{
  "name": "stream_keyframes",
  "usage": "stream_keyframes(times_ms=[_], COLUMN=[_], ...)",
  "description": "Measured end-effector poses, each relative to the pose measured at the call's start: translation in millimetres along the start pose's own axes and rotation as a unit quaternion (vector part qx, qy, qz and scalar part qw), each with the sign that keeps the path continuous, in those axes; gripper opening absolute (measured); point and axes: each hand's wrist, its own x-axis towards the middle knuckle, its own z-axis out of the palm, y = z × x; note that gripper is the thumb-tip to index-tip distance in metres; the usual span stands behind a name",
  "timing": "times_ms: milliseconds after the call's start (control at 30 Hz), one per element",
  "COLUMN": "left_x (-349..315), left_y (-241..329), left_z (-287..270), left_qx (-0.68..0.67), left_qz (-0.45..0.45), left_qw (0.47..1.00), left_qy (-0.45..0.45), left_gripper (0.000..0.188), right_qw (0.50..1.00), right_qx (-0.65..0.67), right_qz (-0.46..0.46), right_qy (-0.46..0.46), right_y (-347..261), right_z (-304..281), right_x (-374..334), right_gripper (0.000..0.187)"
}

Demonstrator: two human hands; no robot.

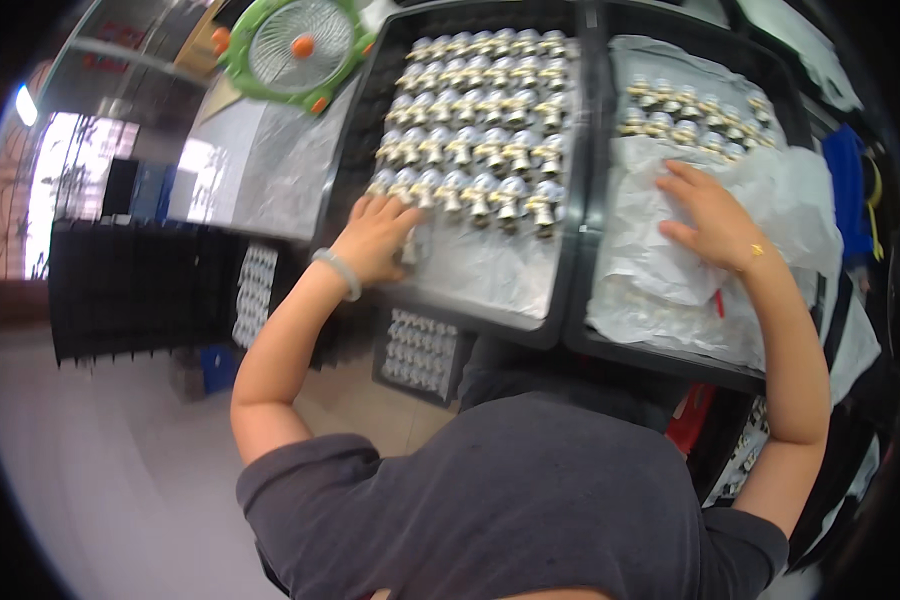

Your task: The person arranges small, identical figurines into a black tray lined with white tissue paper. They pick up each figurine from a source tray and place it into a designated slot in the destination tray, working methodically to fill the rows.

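Note:
Rows of small silver-and-gold pieces with rounded tops (460, 145) stand in the left black tray (562, 270), on a pale sheet (490, 270). At the near left of these rows, my left hand (370, 240) is closed, with a small silvery piece (416, 243) between its fingers and thumb; the piece is partly hidden and blurred. My right hand (708, 218), its fingers apart, rests on crumpled white paper (650, 255) in the right black tray (594, 310). Beyond that paper, more of the same pieces (685, 112) show in rows.
A green fan (305, 48) with orange knobs stands at the far left on a table (280, 165). Below the trays, another filled tray (420, 355) lies near the floor. Black crates (135, 290) are at the left, and a blue bin (844, 185) is at the right.

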Motion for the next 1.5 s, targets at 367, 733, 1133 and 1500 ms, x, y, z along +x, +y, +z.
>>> stream_keyframes(times_ms=[367,733,1133,1500], left_x=[187,440,295,73], left_y=[115,277,164,108], left_z=[-120,-79,-124,-87], left_qx=[-0.207,-0.22,-0.757,-0.766], left_qz=[0.259,0.032,0.219,0.27], left_qw=[0.933,0.958,0.612,0.583], left_qy=[0.14,0.183,-0.07,0.01], left_gripper=[0.02,0.039,0.045,0.083], right_qw=[0.997,0.996,0.996,1.0], right_qx=[-0.013,-0.029,-0.014,0.006], right_qz=[0.051,0.069,0.066,0.011], right_qy=[-0.055,-0.037,-0.066,-0.002], right_y=[5,2,4,4], right_z=[5,5,4,0], right_x=[10,7,11,1], right_gripper=[0.049,0.049,0.049,0.05])
